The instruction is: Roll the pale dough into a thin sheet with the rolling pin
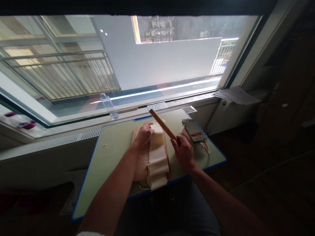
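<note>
A long pale sheet of dough lies lengthwise over a wooden cutting board, its near end folded and hanging past the board's front edge. My left hand is closed at the far left edge of the dough, fingers and thumb pinching it. My right hand is wrapped round the near end of a wooden rolling pin. The pin is tilted, held above the right side of the dough, and its far end points up and left. White flour dusts the board left of the dough.
The board rests on a green, blue-edged table with small crumbs at left. A partly blurred flat object with a strap lies at right. On the windowsill stand a clear plastic bottle and a white bottle with purple parts; papers lie at right.
</note>
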Demonstrator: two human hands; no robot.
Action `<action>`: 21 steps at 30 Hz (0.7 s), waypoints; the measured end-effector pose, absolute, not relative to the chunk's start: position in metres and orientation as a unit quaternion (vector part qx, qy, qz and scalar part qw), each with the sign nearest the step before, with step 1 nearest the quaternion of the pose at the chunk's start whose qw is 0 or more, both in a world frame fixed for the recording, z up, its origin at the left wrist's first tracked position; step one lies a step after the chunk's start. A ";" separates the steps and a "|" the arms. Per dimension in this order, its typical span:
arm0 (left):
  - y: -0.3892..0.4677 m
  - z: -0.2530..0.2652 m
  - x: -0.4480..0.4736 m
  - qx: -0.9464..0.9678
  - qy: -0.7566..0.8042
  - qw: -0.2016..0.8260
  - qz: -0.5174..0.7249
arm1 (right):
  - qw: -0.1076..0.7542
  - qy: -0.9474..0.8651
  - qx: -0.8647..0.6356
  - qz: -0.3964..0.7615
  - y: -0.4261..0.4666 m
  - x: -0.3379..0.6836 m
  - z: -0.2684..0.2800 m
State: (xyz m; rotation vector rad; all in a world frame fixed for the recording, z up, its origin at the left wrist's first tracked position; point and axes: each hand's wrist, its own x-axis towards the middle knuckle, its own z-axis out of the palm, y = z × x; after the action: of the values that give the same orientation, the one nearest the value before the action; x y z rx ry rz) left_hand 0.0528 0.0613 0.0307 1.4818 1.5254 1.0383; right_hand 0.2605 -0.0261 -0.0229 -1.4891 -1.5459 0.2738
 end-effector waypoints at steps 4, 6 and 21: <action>0.035 0.023 0.045 0.520 0.544 0.493 0.438 | 0.471 -0.627 -0.611 0.104 -0.025 0.261 -0.025; 0.024 0.019 0.043 0.505 0.521 0.521 0.450 | 0.469 -0.628 -0.612 0.103 -0.025 0.261 -0.026; -0.041 0.043 0.030 0.509 0.476 0.576 0.428 | 0.425 -0.670 -0.602 0.092 -0.026 0.261 -0.027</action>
State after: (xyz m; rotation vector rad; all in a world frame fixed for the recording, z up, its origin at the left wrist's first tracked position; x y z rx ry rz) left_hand 0.0304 -0.0409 0.0426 1.1908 1.1151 1.0030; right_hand 0.2612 -0.0256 -0.0267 -1.5052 -1.6765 0.2298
